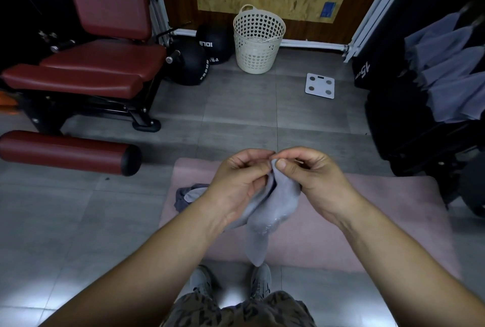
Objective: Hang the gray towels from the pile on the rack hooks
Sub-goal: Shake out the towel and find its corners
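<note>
So the gray towel [273,203] is up in the air between both hands, its top edge pinched and the rest drooping toward the shoes. Left hand [236,182] grips the cloth from the side, right hand [312,182] has thumb and fingertips clamped on the top corner, both closed on fabric. Looks to me like the step is finding a corner or loop to hook. My tip: work along the hem until there's one clean layer, not a bunched wad, so it sits on a hook without sliding off. What's left of the pile [187,195] lies on the pink mat [367,211] just left of the left hand. Off to the right, well away, more gray towels [446,74] already hang on the dark rack [399,116]; can't make out the hooks, so turn that way before reaching
</note>
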Demonstrator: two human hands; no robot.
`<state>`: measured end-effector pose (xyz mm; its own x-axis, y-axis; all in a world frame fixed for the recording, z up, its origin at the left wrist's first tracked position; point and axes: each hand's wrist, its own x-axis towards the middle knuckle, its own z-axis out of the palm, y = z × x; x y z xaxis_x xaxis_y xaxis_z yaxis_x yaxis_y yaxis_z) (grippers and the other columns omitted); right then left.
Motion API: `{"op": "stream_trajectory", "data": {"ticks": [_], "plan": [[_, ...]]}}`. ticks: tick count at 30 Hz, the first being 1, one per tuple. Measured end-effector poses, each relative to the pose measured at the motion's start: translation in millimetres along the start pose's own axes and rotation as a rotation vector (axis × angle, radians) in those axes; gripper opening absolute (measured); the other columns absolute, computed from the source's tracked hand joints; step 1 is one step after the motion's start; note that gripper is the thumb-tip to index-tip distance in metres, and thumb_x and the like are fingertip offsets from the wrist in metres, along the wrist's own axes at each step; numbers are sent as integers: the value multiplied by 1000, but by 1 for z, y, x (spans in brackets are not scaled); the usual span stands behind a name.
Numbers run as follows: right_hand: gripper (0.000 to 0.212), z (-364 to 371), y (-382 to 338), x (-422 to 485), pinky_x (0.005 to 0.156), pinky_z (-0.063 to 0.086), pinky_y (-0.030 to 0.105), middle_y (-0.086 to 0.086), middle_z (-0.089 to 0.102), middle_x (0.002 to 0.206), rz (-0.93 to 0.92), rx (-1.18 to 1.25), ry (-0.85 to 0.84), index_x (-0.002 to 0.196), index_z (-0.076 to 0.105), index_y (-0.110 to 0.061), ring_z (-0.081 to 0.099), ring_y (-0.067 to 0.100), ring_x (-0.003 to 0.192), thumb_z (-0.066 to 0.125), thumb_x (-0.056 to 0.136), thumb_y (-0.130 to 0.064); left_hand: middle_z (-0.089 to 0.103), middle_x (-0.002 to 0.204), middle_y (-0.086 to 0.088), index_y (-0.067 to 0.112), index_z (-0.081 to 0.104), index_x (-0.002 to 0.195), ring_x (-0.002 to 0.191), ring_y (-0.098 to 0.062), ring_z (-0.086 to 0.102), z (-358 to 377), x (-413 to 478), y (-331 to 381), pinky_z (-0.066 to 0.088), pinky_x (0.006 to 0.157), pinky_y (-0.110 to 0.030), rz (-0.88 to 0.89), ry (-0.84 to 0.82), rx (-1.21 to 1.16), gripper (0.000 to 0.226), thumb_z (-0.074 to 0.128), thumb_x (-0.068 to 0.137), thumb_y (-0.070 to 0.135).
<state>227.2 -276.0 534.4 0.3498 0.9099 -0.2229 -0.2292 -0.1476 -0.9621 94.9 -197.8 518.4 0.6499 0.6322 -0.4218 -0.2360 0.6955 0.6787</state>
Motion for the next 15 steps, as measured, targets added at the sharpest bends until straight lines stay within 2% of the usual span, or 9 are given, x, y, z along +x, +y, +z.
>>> {"op": "stream_trajectory", "data": {"ticks": [4, 6, 11, 13, 15], "plan": [[10, -1, -2, 2, 86, 57, 30, 5, 76, 90, 4, -26, -17, 81, 80, -21, 70, 19, 89, 73, 73, -19, 70, 98, -24, 2, 71, 89, 95, -32, 69, -2, 3, -2, 57, 92, -35, 37, -1, -8, 17, 60, 86, -10], [11, 0, -4, 3, 86, 57, 30, 8, 77, 91, -8, -2, 6, 82, 79, -19, 71, 21, 89, 73, 74, -17, 63, 109, -29, -1, 66, 96, 103, -37, 63, -2, 4, -4, 54, 95, -36, 31, -5, -49, 15, 56, 89, -10], [15, 2, 1, 9, 81, 59, 33, 12, 74, 88, -35, 22, 140, 85, 77, -20, 70, 24, 83, 76, 74, -9, 69, 94, -17, 1, 65, 97, 85, -23, 68, -4, 7, -2, 58, 80, -27, 20, -47, -99, 14, 57, 88, -6], [18, 4, 3, 10, 74, 57, 31, 18, 67, 88, -35, 18, 168, 90, 75, -19, 65, 25, 81, 77, 76, -9, 72, 97, -20, 1, 67, 99, 90, -26, 71, -2, 6, -1, 59, 87, -30, 34, -71, -96, 15, 61, 87, -6], [15, 6, 4, 11, 64, 53, 22, 13, 68, 83, -36, 38, 187, 91, 71, -13, 64, 17, 75, 77, 77, -10, 69, 108, -27, 1, 70, 99, 104, -33, 69, -1, 7, -2, 54, 99, -38, 73, -77, -42, 19, 67, 81, -5]]}}
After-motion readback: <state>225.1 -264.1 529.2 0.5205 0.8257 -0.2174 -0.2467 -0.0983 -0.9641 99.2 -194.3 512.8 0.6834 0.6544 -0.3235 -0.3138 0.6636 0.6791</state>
